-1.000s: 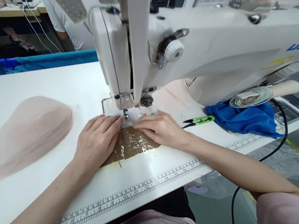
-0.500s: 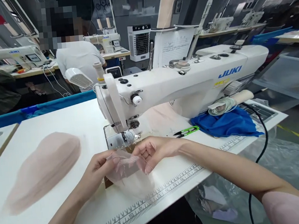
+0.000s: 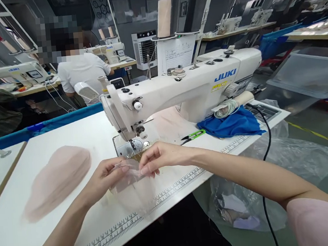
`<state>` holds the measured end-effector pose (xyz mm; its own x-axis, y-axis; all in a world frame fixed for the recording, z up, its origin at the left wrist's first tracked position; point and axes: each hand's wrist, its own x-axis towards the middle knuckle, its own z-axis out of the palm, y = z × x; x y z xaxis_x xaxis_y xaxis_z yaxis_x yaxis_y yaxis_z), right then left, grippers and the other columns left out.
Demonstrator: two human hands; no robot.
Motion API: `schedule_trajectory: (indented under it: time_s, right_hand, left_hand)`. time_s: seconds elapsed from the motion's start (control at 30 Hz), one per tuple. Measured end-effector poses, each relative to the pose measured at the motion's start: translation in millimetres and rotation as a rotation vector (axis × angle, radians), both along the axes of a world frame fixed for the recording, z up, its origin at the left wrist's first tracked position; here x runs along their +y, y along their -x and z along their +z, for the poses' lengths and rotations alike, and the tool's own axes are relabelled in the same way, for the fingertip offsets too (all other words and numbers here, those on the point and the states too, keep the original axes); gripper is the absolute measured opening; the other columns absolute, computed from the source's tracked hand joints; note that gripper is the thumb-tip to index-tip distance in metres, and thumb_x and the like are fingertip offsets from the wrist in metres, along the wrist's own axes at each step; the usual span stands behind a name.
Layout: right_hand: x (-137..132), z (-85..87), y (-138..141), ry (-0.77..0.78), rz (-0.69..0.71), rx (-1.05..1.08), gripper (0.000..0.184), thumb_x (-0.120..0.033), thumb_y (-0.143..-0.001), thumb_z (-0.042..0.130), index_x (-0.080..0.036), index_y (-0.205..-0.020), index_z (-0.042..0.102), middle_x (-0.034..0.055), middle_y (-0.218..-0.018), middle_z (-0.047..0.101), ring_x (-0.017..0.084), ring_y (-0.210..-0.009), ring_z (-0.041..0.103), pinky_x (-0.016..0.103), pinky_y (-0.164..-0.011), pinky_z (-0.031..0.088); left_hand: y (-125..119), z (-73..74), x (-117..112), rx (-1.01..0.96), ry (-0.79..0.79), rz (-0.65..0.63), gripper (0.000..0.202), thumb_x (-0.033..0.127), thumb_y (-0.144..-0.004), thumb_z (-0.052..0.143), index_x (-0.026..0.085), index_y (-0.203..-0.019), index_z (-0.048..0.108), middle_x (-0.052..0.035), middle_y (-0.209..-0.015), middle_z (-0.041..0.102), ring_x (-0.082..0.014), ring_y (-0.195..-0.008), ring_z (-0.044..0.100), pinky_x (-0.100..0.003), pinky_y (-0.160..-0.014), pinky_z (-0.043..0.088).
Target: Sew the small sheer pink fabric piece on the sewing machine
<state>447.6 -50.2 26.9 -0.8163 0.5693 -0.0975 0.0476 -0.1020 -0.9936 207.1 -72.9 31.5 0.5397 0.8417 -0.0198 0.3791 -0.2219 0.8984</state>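
A sheer pale pink piece of fabric [image 3: 134,192] hangs between my two hands, in front of the needle area of a white sewing machine [image 3: 161,96]. My left hand [image 3: 111,173] pinches its upper left edge between thumb and fingers. At the upper right edge, my right hand [image 3: 155,158] is closed on the same fabric, thumb against fingertips. Several stitched lines run along the edge between the hands. The lower part of the fabric drapes over the table's front, see-through against the printed ruler [image 3: 127,225]. Behind my hands lies the metal needle plate [image 3: 128,147].
Left on the white table lies a stack of pink fabric pieces [image 3: 59,178]. Green thread snips [image 3: 194,135], a blue cloth [image 3: 233,122] and a coil of cord [image 3: 225,109] lie to the right. A person in a white shirt [image 3: 81,71] sits beyond.
My right hand has gone from loosely curled fingers to a pinch on the fabric's edge, closer to my left hand. The camera view has shifted, with the machine now further left.
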Motion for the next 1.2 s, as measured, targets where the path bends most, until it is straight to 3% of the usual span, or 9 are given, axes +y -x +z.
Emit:
schedule_trajectory:
  time_s: [0.17, 0.3, 0.43, 0.6, 0.83, 1.0, 1.07, 1.13, 1.2]
  right_hand:
    - [-3, 1.8, 8, -0.090, -0.088, -0.094, 0.022, -0.039, -0.075, 0.080, -0.018, -0.081, 0.077, -0.0046, -0.062, 0.058, 0.005, -0.055, 0.044, 0.020, -0.051, 0.034]
    - [-6, 5.7, 14, -0.050, -0.056, -0.146, 0.027, -0.043, -0.076, 0.079, -0.017, -0.083, 0.077, -0.0035, -0.056, 0.063, 0.006, -0.049, 0.052, 0.020, -0.049, 0.038]
    - [-9, 6.8, 28, 0.041, -0.063, -0.116, 0.027, -0.042, -0.076, 0.079, -0.017, -0.086, 0.076, 0.0027, -0.076, 0.076, 0.013, -0.068, 0.072, 0.021, -0.061, 0.053]
    - [-10, 3.7, 53, 0.133, -0.125, 0.012, 0.030, -0.042, -0.079, 0.076, -0.015, -0.091, 0.076, 0.0077, -0.094, 0.077, 0.020, -0.088, 0.075, 0.030, -0.076, 0.061]
    - [-13, 0.9, 78, 0.095, -0.208, 0.044, 0.029, -0.043, -0.082, 0.073, -0.015, -0.089, 0.076, 0.0076, -0.093, 0.077, 0.015, -0.079, 0.075, 0.025, -0.070, 0.062]
    - [-17, -2.1, 80, 0.109, -0.224, 0.069, 0.019, -0.033, -0.076, 0.080, -0.019, -0.087, 0.075, 0.0031, -0.089, 0.078, 0.016, -0.081, 0.075, 0.028, -0.074, 0.062]
    - [-18, -2.3, 80, 0.121, -0.216, 0.091, 0.017, -0.032, -0.077, 0.079, -0.019, -0.087, 0.075, 0.0028, -0.090, 0.078, 0.016, -0.081, 0.075, 0.028, -0.075, 0.062]
    - [-19, -1.0, 80, 0.123, -0.199, 0.112, 0.016, -0.031, -0.078, 0.078, -0.018, -0.087, 0.075, 0.0029, -0.091, 0.078, 0.016, -0.082, 0.076, 0.029, -0.076, 0.062]
    - [-21, 1.3, 82, 0.136, -0.189, 0.126, 0.015, -0.029, -0.078, 0.078, -0.018, -0.088, 0.075, 0.0027, -0.090, 0.078, 0.016, -0.082, 0.076, 0.028, -0.076, 0.063]
  left_hand:
    - [19, 24.5, -8, 0.203, 0.138, 0.031, 0.038, 0.049, -0.086, 0.061, 0.019, -0.064, 0.053, 0.0057, -0.057, 0.036, -0.0073, -0.049, 0.031, -0.020, -0.046, 0.026]
    - [48, 26.0, -19, 0.207, 0.180, 0.101, 0.031, 0.047, -0.084, 0.064, 0.020, -0.071, 0.058, 0.0070, -0.057, 0.032, -0.0066, -0.049, 0.026, -0.020, -0.045, 0.023]
    - [66, 32.4, -37, 0.163, 0.074, 0.218, 0.032, 0.050, -0.083, 0.065, 0.020, -0.072, 0.059, 0.0055, -0.056, 0.047, -0.0070, -0.047, 0.032, -0.020, -0.044, 0.026]
    - [71, 47.0, -70, 0.164, -0.156, 0.326, 0.028, 0.048, -0.085, 0.064, 0.022, -0.075, 0.063, 0.0044, -0.055, 0.058, -0.0104, -0.051, 0.051, -0.022, -0.052, 0.039]
    - [33, 20.2, -115, 0.444, -0.431, -0.018, 0.025, 0.031, -0.097, 0.046, 0.029, -0.099, 0.070, 0.0017, -0.080, 0.074, -0.0142, -0.064, 0.064, -0.025, -0.060, 0.043]
    - [37, 14.0, -113, 0.379, 0.166, -0.357, 0.023, 0.031, -0.084, 0.066, 0.033, -0.106, 0.072, 0.0044, -0.079, 0.074, -0.0123, -0.061, 0.066, -0.020, -0.056, 0.047]
    - [54, 14.2, -97, 0.294, 0.315, -0.204, 0.027, 0.046, -0.089, 0.058, 0.029, -0.105, 0.073, 0.0010, -0.079, 0.073, -0.0118, -0.053, 0.063, -0.021, -0.048, 0.047]
    - [71, 11.5, -77, 0.176, 0.094, 0.202, 0.039, 0.056, -0.087, 0.058, 0.027, -0.109, 0.071, -0.0024, -0.088, 0.073, -0.0143, -0.062, 0.065, -0.025, -0.061, 0.055]
    - [84, 6.5, -59, 0.082, -0.079, 0.417, 0.051, 0.060, -0.082, 0.064, 0.029, -0.123, 0.063, -0.0060, -0.121, 0.069, -0.0222, -0.101, 0.067, -0.033, -0.088, 0.055]
